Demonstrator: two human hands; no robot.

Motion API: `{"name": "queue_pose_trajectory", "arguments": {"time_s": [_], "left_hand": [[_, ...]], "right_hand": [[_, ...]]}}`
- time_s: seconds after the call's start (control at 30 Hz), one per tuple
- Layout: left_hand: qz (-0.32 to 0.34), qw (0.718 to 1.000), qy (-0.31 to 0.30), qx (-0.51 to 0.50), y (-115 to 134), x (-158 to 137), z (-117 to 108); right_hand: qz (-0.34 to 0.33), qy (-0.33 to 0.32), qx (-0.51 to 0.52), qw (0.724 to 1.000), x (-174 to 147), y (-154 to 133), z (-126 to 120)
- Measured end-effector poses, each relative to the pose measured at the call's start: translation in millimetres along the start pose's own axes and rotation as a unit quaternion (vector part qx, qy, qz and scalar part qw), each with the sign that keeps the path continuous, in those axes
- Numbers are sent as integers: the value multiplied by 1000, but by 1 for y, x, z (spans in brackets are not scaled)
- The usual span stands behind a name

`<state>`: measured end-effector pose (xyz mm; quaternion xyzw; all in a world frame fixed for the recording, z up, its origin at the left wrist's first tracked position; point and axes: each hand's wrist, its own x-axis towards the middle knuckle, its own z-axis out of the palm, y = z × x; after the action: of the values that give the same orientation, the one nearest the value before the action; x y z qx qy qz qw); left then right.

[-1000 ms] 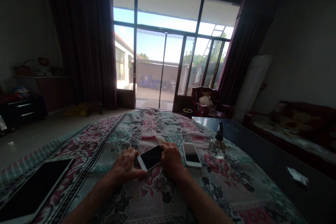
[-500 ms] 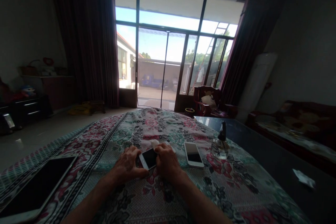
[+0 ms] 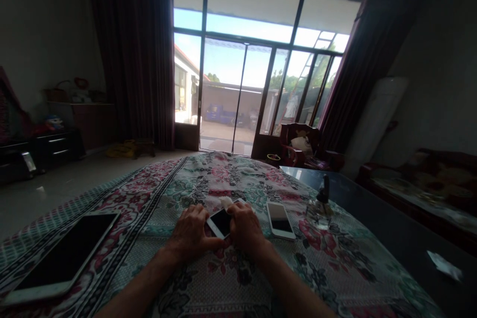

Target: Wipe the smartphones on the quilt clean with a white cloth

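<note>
A white smartphone [image 3: 220, 222] with a dark screen lies tilted on the floral cloth between my hands. My left hand [image 3: 191, 231] grips it at its left end, thumb along the near edge and fingers toward the far side. Across the phone's right part, my right hand [image 3: 246, 226] is closed, its fingers pressed down on the screen. A white wad like tissue [image 3: 225, 202] sticks out beyond those fingertips; the rest is hidden under the hand. Just to the right lies a second white smartphone [image 3: 280, 220], untouched. A white tablet [image 3: 69, 253] rests farther left, screen dark.
A clear glass bottle with a black top [image 3: 319, 211] stands right of the second phone. The patterned tablecloth [image 3: 179, 283] covers most of the dark table [image 3: 395, 238]. A small white packet [image 3: 445, 265] sits at the right. Beyond are a wooden chair [image 3: 298, 141] and glass doors [image 3: 231, 94].
The view has turned slightly left, so everything sits farther right in the picture. Both hands stay at the same phone, with only a slight shift of the fingers.
</note>
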<state>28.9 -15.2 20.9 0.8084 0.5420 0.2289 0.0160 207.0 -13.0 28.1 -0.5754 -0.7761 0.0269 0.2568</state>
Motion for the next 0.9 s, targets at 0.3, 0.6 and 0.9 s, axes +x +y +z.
{"name": "queue_pose_trajectory", "arguments": {"time_s": [0.3, 0.6, 0.9], "left_hand": [[-44, 999, -30, -1, -1, 3, -2], [-21, 996, -83, -34, -30, 8, -17], [40, 981, -173, -84, -53, 4, -36]], "right_hand": [[9, -2, -4, 1000, -1, -3, -1], [65, 15, -48, 997, 4, 17, -6], [40, -1, -45, 998, 3, 8, -8]]}}
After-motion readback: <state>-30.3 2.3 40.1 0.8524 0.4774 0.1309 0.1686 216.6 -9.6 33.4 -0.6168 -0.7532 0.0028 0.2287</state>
